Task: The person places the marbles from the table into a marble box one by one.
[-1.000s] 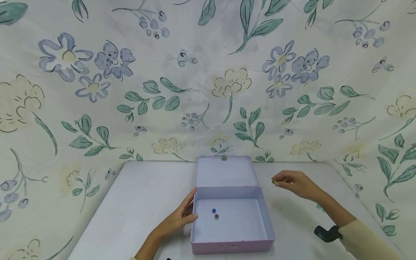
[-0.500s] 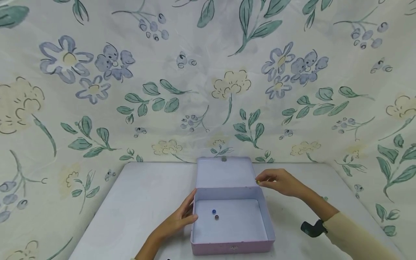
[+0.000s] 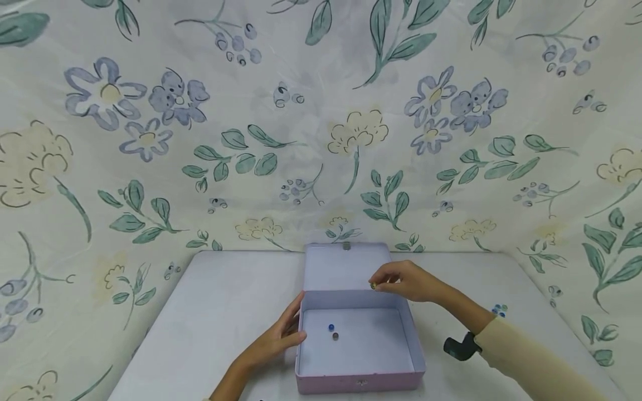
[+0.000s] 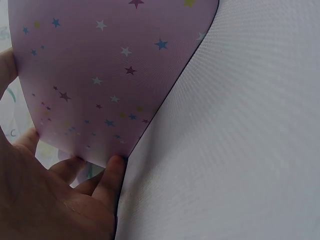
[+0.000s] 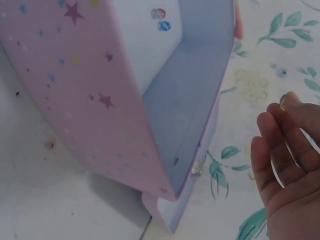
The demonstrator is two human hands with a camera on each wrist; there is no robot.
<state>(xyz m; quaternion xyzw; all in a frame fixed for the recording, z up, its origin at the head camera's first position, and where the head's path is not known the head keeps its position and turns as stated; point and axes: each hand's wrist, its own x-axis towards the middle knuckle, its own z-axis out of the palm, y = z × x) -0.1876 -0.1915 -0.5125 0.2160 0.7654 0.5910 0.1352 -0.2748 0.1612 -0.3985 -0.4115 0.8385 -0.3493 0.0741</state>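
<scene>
A pink box (image 3: 361, 382) printed with small stars stands with its lid (image 3: 347, 267) folded back. Along its left side rests my left hand (image 3: 273, 340), thumb over the rim and fingertips at the back corner; the left wrist view shows those fingertips against the starry wall (image 4: 100, 75). My right hand (image 3: 413, 281) is over the box's back edge, pinching a yellowish glass marble (image 5: 283, 103) between thumb and index finger. The other fingers extend below it. Inside the box lie a blue marble (image 3: 331, 327) and a brownish marble (image 3: 335, 336), close together on the left of the floor.
Several blue and green marbles (image 3: 499, 310) lie on the white table (image 3: 215, 312) at the right, partly behind the right forearm. A dark device (image 3: 461, 346) is at the right wrist. Floral cloth (image 3: 301, 139) hangs behind and beside the table.
My right hand has moved left from beside the box to over its back edge, carrying the marble. More of the marbles on the table now show. My left hand has stayed in place.
</scene>
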